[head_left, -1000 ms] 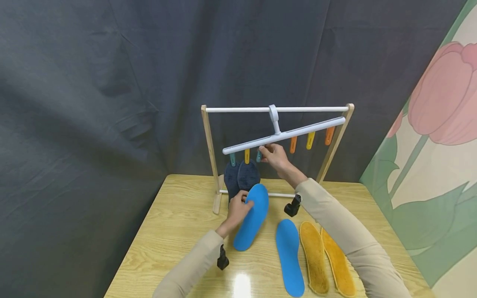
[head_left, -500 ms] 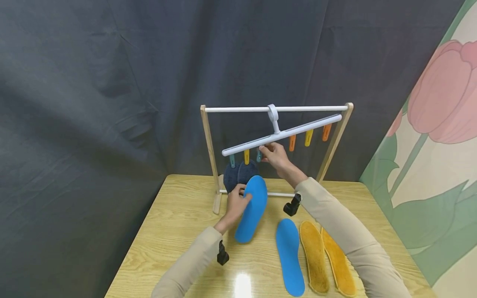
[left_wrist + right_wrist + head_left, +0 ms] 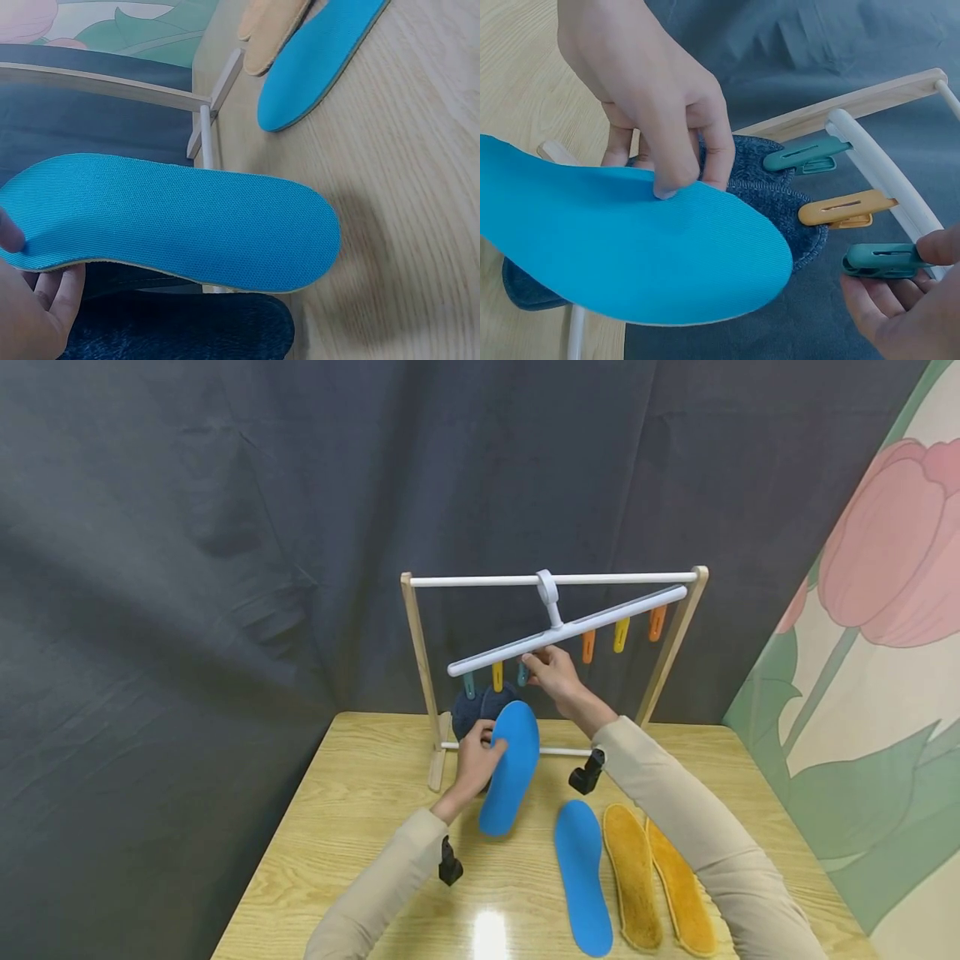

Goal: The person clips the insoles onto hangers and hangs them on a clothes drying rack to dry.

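Observation:
My left hand (image 3: 476, 762) pinches a blue insole (image 3: 513, 768) by its side edge, thumb on the blue face; in the left wrist view the insole's lower end points away over the table. Up at the white hanger (image 3: 517, 647), my right hand (image 3: 557, 678) pinches a teal clothespin (image 3: 885, 259) between thumb and fingers. The insole's upper end is just below and left of that clothespin in the right wrist view. Two dark blue insoles (image 3: 769, 214) hang behind it from another teal clothespin (image 3: 802, 155) and a yellow clothespin (image 3: 847, 208).
The hanger tilts down to the left on a wooden rack (image 3: 420, 652) with white rods. Orange and yellow clothespins (image 3: 621, 635) hang at its right side. Another blue insole (image 3: 583, 877) and two tan insoles (image 3: 633, 877) lie on the table (image 3: 300, 877). A dark curtain (image 3: 225, 568) hangs behind.
My left hand has raised the blue insole up toward the hanger, so it covers more of the dark insoles. My right hand keeps hold of the teal clothespin, almost unmoved.

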`<action>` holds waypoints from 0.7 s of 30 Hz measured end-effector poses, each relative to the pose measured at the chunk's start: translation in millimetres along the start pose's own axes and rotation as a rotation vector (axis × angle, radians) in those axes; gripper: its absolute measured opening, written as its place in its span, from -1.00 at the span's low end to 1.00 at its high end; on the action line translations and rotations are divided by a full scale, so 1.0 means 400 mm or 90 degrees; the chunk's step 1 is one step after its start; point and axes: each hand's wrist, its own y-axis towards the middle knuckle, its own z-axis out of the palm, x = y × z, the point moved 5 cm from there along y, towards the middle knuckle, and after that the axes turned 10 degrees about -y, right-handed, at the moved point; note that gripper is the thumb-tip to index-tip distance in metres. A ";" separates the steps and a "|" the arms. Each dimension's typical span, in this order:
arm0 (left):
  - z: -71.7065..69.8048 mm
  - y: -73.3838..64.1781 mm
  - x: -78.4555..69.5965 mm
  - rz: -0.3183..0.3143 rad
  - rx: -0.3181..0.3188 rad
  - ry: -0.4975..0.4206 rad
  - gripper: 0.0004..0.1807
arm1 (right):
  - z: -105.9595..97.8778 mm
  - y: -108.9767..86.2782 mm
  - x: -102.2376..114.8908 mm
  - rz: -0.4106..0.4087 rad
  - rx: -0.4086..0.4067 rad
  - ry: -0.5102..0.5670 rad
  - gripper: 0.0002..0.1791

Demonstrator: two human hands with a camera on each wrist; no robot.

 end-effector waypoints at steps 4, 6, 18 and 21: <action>0.003 0.009 -0.010 0.012 -0.003 -0.007 -0.72 | 0.000 0.002 0.002 0.001 -0.010 0.004 -0.61; 0.004 0.012 -0.015 0.016 -0.006 -0.007 -0.71 | 0.000 0.003 0.003 0.003 -0.013 0.005 -0.60; 0.010 0.028 -0.031 0.022 -0.030 -0.003 -0.70 | 0.000 0.004 0.002 0.013 -0.019 0.001 -0.58; 0.013 0.028 -0.036 0.021 -0.029 -0.003 -0.70 | 0.000 0.003 0.002 0.019 -0.024 -0.007 -0.57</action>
